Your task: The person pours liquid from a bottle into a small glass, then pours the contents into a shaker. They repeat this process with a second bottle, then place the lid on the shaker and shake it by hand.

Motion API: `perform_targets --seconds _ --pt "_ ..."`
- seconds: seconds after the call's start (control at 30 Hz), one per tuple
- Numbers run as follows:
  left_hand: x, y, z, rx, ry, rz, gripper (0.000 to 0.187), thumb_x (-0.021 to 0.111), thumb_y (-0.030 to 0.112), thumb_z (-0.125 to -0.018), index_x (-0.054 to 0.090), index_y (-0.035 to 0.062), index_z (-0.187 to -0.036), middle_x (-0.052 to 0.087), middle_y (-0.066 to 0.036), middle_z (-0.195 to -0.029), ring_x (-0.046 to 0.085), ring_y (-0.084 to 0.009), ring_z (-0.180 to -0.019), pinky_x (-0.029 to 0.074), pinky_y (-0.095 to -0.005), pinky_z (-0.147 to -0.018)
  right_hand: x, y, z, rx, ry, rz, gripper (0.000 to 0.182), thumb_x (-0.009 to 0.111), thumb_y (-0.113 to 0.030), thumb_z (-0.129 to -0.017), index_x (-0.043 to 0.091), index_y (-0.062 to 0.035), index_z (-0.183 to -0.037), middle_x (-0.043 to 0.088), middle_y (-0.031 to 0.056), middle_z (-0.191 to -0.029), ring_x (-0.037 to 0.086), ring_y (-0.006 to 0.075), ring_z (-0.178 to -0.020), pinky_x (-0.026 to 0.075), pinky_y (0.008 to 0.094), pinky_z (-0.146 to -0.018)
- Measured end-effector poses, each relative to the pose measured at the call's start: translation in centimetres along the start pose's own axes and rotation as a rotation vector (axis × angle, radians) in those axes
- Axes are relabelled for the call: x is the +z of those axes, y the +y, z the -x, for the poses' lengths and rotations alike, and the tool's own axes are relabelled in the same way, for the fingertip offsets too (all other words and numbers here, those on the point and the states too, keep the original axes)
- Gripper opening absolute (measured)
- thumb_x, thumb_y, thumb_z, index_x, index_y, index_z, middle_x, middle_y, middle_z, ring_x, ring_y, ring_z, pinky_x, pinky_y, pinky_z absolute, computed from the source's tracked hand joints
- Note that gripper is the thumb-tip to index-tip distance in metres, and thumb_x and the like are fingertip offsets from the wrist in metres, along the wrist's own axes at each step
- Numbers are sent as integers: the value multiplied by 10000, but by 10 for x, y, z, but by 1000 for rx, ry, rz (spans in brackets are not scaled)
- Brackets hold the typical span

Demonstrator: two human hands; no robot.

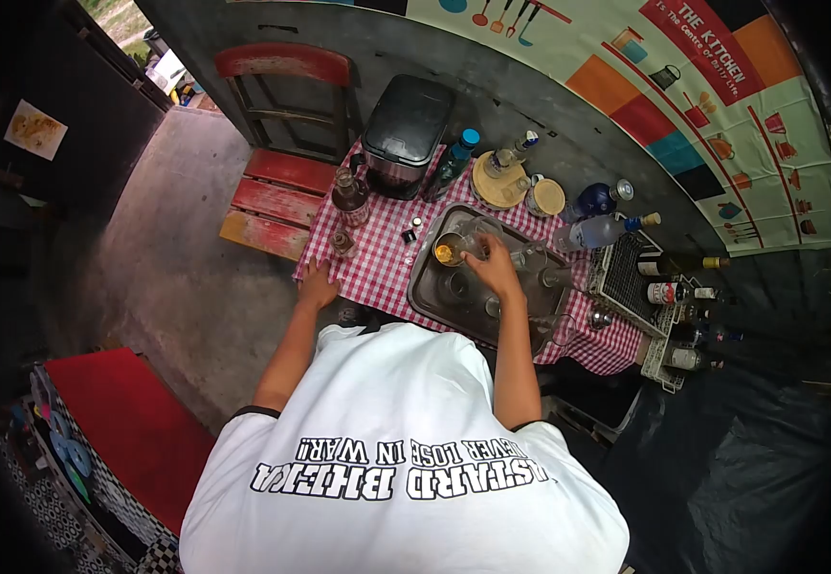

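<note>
My right hand (494,268) reaches over the dark tray (422,287), fingers curled at a clear drinking glass. Right beside the fingertips is a glass with something orange in it (447,252). More clear glasses (530,256) stand on the tray, some partly covered by my hand and forearm. My left hand (318,285) lies on the near left edge of the checkered tablecloth (387,258), fingers spread and holding nothing. Close to it stand a small glass bottle (342,242) and a taller brown bottle (349,196). Small dark and white pieces (410,232) lie on the cloth.
At the back are a black lidded bin (409,120), a blue-capped bottle (452,163), round wooden boards (498,187) and several bottles (607,230). A wire rack with bottles (669,354) stands right. A red chair (277,196) is left of the table, a red-topped bench (128,421) further left.
</note>
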State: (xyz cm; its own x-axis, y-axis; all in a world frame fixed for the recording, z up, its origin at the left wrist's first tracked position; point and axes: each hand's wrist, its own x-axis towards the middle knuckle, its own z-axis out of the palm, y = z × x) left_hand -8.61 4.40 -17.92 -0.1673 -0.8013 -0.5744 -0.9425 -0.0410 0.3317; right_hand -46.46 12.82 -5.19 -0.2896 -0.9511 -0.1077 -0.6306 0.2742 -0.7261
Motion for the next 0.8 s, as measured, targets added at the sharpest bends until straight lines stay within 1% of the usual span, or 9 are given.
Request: perform_targets --seconds 0.07,0.2,0.27,0.3,0.4,0.57,0.67,0.73,0.8 --pt "-1 -3 -4 29 36 40 680 658 367 -864 462 117 -1464 225 -166 -1617 249 -412 -1459 296 -623 -1127 3 -4 11 13 35 -50 533 790 -221 -788 595 4 -1230 655 217 -1119 656 341 -1048 521 408 -888" --pt "-8 -13 -11 78 94 -23 593 666 336 -852 552 92 -1381 335 -174 -1558 320 -387 -1423 341 -579 -1114 23 -12 34 122 89 -261 548 801 -167 -784 538 -18 -1240 634 189 -1173 656 310 -1050 523 393 -881" --pt "-12 -29 -29 129 124 157 542 674 269 -844 585 66 -1338 495 -201 -1428 474 -368 -1324 420 -502 -1069 37 -19 45 162 119 -338 557 805 -150 -780 522 -27 -1244 626 179 -1192 656 301 -1049 523 393 -880" --pt "-13 -36 -38 136 119 154 542 674 269 -844 585 66 -1338 495 -201 -1428 474 -368 -1324 420 -502 -1069 45 -23 52 150 126 -365 562 805 -138 -782 514 -32 -1251 625 172 -1187 654 287 -1055 528 387 -884" --pt "-35 -37 -47 131 73 582 491 662 83 -842 560 -2 -1315 645 -216 -1220 653 -305 -1088 520 -375 -930 61 -35 63 154 148 -440 571 803 -111 -785 502 -41 -1264 620 161 -1190 649 259 -1074 539 368 -895" --pt "-79 -19 -67 241 58 674 541 687 96 -856 496 -6 -1352 635 -207 -1254 635 -292 -1134 516 -382 -937 74 -60 77 201 248 -459 543 786 -48 -793 510 -47 -1260 591 141 -1234 639 226 -1103 552 347 -914" --pt "-110 9 -73 415 70 547 678 746 103 -820 432 12 -1415 593 -208 -1320 594 -296 -1207 488 -389 -1007 84 -64 86 234 320 -516 532 786 -35 -792 518 -48 -1251 597 130 -1219 639 213 -1094 553 337 -897" --pt "-118 24 -84 573 17 632 875 824 126 -752 342 28 -1475 530 -212 -1394 532 -300 -1291 443 -397 -1079 89 -67 95 276 370 -511 528 787 -31 -791 520 -46 -1246 601 128 -1210 639 205 -1085 551 328 -888" --pt "-125 37 -91 638 12 545 910 842 118 -738 330 37 -1486 519 -188 -1406 529 -281 -1294 428 -385 -1095 94 -73 103 305 429 -547 510 778 -9 -792 524 -39 -1233 616 114 -1176 642 187 -1062 548 312 -858"
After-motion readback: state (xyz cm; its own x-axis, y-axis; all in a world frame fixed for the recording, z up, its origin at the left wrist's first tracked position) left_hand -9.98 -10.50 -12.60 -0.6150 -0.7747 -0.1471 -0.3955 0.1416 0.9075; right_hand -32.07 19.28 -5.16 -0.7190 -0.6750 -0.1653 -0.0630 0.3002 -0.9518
